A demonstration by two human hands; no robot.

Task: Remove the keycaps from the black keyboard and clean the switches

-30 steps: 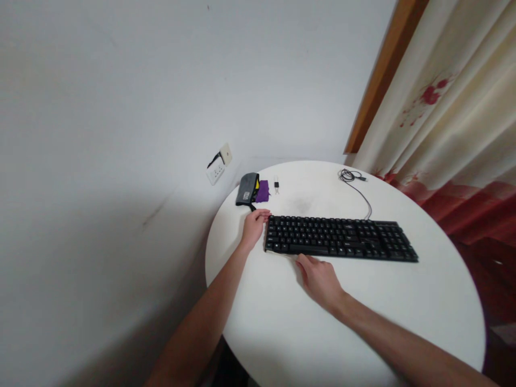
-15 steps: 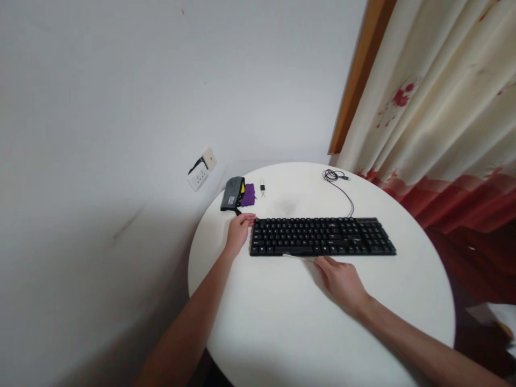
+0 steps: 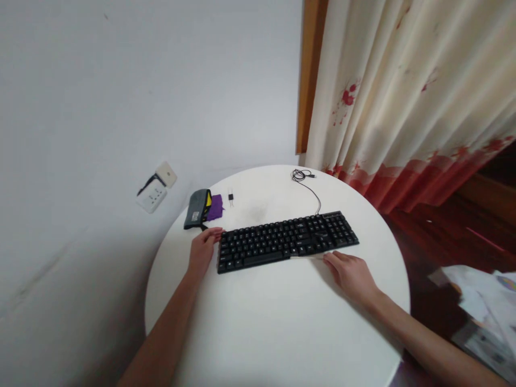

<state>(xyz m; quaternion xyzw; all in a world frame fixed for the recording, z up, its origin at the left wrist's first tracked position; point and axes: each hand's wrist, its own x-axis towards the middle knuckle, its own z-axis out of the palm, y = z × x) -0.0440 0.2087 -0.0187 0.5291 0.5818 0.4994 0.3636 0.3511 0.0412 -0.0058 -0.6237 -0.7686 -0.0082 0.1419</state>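
Observation:
A black keyboard [image 3: 286, 241] lies across a round white table [image 3: 282, 322], its cable [image 3: 309, 185] trailing to the far edge. My left hand [image 3: 202, 251] grips the keyboard's left end with its fingers curled against it. My right hand [image 3: 350, 273] rests on the table at the keyboard's front edge, towards its right end. Its fingers are pressed together, and their tips meet a thin pale strip [image 3: 308, 257] that lies along that edge. I cannot make out what the strip is.
A grey pouch [image 3: 196, 208] with yellow and purple cloth [image 3: 215, 206] and a small clip-like item [image 3: 231, 196] lie at the table's far left. A wall socket [image 3: 155, 187] is beside them. A curtain [image 3: 403, 107] hangs on the right, with papers [image 3: 479, 301] on the floor.
My right hand has slid to the right along the keyboard's front edge, with the pale strip ahead of it. My left hand stays at the left end. My view has swung to the right.

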